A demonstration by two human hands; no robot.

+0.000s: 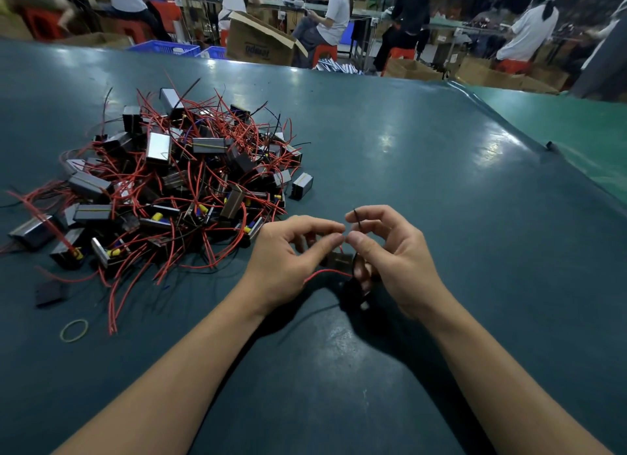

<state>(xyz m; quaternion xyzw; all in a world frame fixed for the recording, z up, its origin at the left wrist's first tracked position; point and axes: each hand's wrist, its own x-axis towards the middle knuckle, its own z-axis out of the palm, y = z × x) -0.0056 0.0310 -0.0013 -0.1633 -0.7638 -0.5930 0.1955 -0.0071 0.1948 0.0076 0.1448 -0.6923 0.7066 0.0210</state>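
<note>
**Head view: both hands on one wired block, just short of the pile**

Your right hand [390, 261] pinches a thin black wire [356, 216] between forefinger and thumb, its end sticking up past the fingertip. Your left hand [288, 251] has curled fingers, and its thumb and forefinger tips meet right against your right thumb. They appear to nip the same wire, though it is too fine there to be sure. The small dark block [339, 259] hangs just below and between your thumbs, above the green table [424, 156]. Its red wire [325, 272] trails towards your left palm.

To the left, a yellow rubber band [74, 330] and a flat black piece [51, 293] lie near you. Beyond them sits the heap of blocks [176, 183], tangled in red leads, its edge just beside your left knuckles.

Past the table's far edge stands an open cardboard box [261, 40], its contents hidden. Blue crates [166, 47] sit beside it.
</note>
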